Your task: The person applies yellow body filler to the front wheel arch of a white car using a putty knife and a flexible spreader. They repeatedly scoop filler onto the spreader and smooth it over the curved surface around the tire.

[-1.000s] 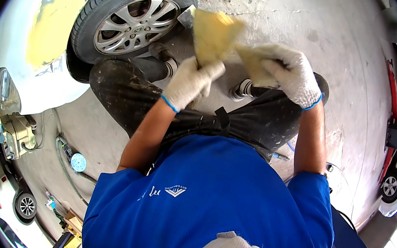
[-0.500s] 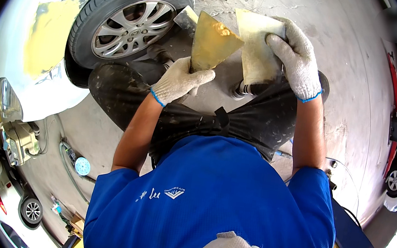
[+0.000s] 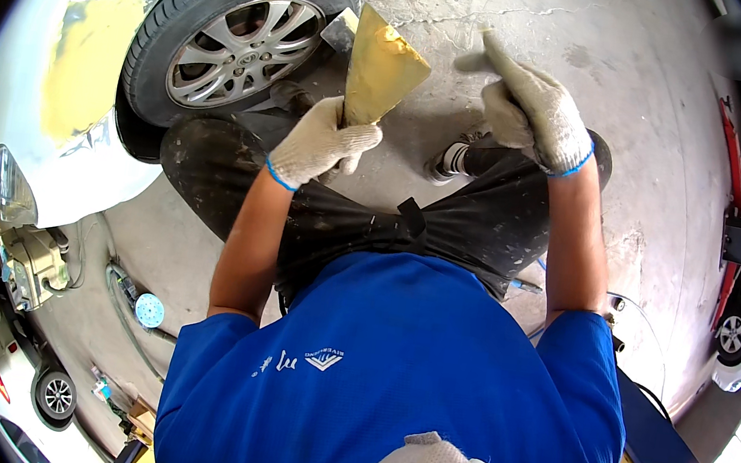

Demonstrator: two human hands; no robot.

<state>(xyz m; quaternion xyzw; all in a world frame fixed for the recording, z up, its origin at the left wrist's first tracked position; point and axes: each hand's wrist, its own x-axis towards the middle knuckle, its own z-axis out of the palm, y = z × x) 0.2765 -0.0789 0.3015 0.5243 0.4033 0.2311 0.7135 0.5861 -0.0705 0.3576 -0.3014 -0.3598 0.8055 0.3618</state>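
Note:
My left hand, in a white knit glove with a blue cuff, grips a yellowish triangular putty spreader at its narrow lower end. A lump of yellow putty sits near its upper right edge. To the right, my gloved right hand is closed, its fingers bent. A pale putty spreader in it seems turned edge-on, so only a thin strip shows. Both hands are raised in front of my knees, apart from each other.
At the left stands a white car fender with yellow filler patches and a wheel. A small flat plate shows beside the tyre. A round sander with a hose lies on the floor at lower left.
The right hand has turned, swinging its spreader from flat-on to nearly edge-on. My left hand with the putty-bearing spreader has shifted slightly left and up.

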